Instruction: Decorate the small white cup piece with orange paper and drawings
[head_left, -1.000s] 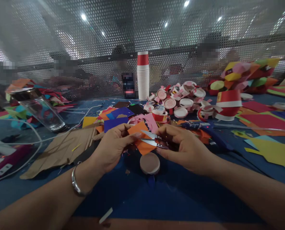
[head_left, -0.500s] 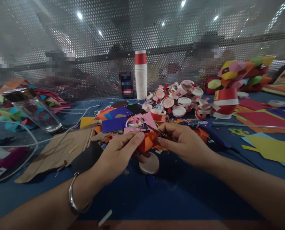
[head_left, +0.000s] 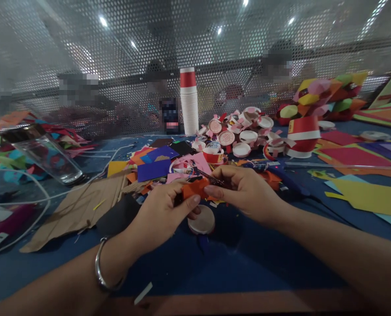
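My left hand pinches a small piece of orange paper between thumb and fingers, just above the blue table. My right hand is closed around a small pair of scissors, whose dark blades point left over the orange paper. Both hands meet at the middle of the view. Directly below them a round pale cup bottom lies on the table. A metal bangle circles my left wrist.
Coloured paper scraps and brown card lie at left. A glass jar lies tipped. A stack of paper cups, cut cup rims and a red cup stand behind. Yellow paper lies right. People sit beyond a perforated screen.
The orange paper has been turned and folded smaller in my left hand. The scissor blades, open across the paper a second ago, now sit closer together over its top edge.
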`<move>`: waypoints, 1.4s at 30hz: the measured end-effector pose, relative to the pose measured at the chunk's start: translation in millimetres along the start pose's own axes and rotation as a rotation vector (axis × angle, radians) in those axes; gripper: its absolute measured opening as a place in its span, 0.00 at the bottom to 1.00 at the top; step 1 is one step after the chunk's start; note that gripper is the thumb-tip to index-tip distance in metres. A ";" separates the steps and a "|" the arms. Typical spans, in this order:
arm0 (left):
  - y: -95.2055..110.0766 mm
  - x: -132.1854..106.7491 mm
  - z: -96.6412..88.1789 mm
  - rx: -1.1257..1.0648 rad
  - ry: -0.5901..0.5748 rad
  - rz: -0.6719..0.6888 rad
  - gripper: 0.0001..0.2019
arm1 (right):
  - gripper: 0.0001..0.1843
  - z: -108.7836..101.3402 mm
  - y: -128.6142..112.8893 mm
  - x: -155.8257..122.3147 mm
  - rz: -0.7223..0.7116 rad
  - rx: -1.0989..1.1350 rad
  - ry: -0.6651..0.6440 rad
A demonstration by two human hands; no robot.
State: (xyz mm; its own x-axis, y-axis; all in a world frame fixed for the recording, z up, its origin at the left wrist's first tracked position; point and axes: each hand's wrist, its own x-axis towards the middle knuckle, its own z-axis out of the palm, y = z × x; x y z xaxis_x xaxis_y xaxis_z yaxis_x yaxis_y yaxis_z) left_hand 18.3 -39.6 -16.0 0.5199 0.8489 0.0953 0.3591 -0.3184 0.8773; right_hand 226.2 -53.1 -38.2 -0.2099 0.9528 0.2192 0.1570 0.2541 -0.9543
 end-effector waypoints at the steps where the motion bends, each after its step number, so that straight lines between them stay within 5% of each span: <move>1: 0.2 0.5 0.3 -0.005 -0.002 0.002 0.07 | 0.17 -0.1 0.5 0.3 -0.006 -0.001 0.000; 18: 1.0 0.8 0.3 0.103 0.013 0.075 0.17 | 0.11 -2.9 1.8 0.5 -0.057 -0.126 -0.007; 29: -1.4 -0.9 -2.9 0.100 -0.063 0.038 0.15 | 0.22 -1.0 -3.6 0.0 0.042 -0.002 -0.003; 42: -0.6 -0.7 -1.4 0.072 -0.078 0.031 0.17 | 0.20 -0.4 -5.0 -3.5 0.044 0.018 -0.039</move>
State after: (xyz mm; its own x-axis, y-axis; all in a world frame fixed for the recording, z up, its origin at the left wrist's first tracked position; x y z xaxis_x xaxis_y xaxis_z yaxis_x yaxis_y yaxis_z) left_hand 16.6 -39.3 -15.9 0.5896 0.8035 0.0820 0.3956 -0.3759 0.8380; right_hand 226.5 -57.7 -34.1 -0.2403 0.9558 0.1695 0.1492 0.2089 -0.9665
